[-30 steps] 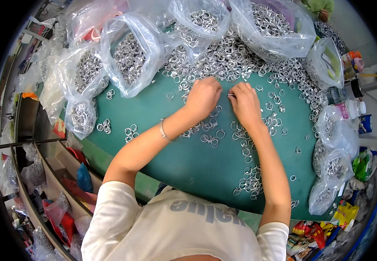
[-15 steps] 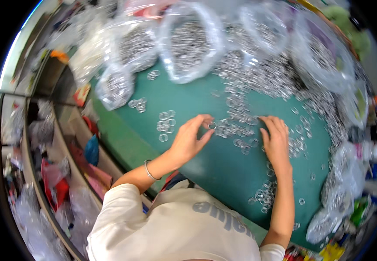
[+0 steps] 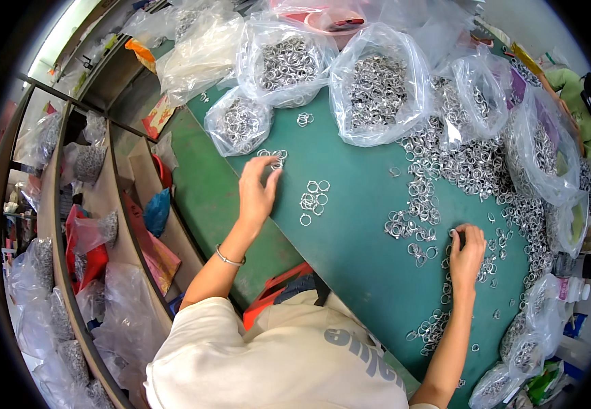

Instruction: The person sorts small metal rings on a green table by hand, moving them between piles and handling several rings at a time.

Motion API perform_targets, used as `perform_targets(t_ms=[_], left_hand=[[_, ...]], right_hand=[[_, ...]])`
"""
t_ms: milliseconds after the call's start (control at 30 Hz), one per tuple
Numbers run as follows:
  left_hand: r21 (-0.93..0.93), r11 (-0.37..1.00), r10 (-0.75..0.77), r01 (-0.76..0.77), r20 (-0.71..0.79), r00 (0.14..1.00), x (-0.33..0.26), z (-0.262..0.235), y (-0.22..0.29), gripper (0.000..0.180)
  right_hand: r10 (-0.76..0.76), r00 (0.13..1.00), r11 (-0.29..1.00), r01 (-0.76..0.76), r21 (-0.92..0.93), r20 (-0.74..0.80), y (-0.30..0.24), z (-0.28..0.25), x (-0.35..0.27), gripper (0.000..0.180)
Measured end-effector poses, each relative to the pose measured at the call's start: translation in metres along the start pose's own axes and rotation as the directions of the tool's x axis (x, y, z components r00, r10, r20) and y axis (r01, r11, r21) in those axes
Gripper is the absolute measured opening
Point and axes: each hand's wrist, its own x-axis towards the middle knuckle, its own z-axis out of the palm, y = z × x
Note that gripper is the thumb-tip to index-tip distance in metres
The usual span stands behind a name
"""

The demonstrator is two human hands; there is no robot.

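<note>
At the left side of the green table my left hand (image 3: 257, 194) reaches over a small cluster of silver metal rings (image 3: 280, 155). Its thumb and forefinger are apart, and I see no ring between them. Another group of rings (image 3: 314, 200) lies just right of that hand. My right hand (image 3: 468, 253) is on the table at the right with its fingers curled together, a small bit of a silver ring showing at the fingertips. Loose rings (image 3: 419, 211) spread to the left of it, and more rings (image 3: 434, 332) lie beside my right forearm.
Clear plastic bags of rings, among them a large open bag (image 3: 379, 88) and a small one (image 3: 239, 125), line the far edge. A big heap of rings (image 3: 476, 170) spills between bags at the right. Shelves with bags (image 3: 98, 225) stand left; a green-clad person (image 3: 571, 102) is far right.
My left hand has moved left, from the loose rings where it pinched one ring, to the small cluster, and its fingers have parted. My right hand's fingers have curled in. The view has shifted.
</note>
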Motion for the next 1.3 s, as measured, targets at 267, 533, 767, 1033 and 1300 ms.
perform_targets(t_ms=[267,533,767,1033,1300], left_hand=[[-0.17,0.985,0.045,-0.034,0.06,0.997,0.009,0.022,0.009,0.022],[0.08,0.988,0.124,-0.133,0.112,0.986,0.089,0.064,-0.027,0.026],[-0.183,0.971,0.193,-0.156,0.207,0.959,0.042,0.039,0.045,0.033],[-0.219,0.932,0.362,-0.289,0.61,0.705,-0.035,0.067,0.138,0.05],[-0.464,0.884,0.405,-0.062,0.69,0.599,-0.026,0.106,0.14,0.049]], right_hand=[[0.149,0.988,0.984,-0.145,0.107,-0.036,0.002,-0.005,-0.017,0.011],[0.079,0.996,0.989,-0.083,0.12,0.042,0.004,-0.01,-0.026,0.016],[0.417,0.895,0.745,-0.435,0.505,0.156,-0.012,-0.032,-0.041,0.013],[0.028,0.987,0.954,-0.073,0.29,0.157,-0.044,-0.024,-0.045,0.034],[-0.057,0.983,0.959,0.006,0.284,0.174,-0.038,-0.003,-0.031,0.035]])
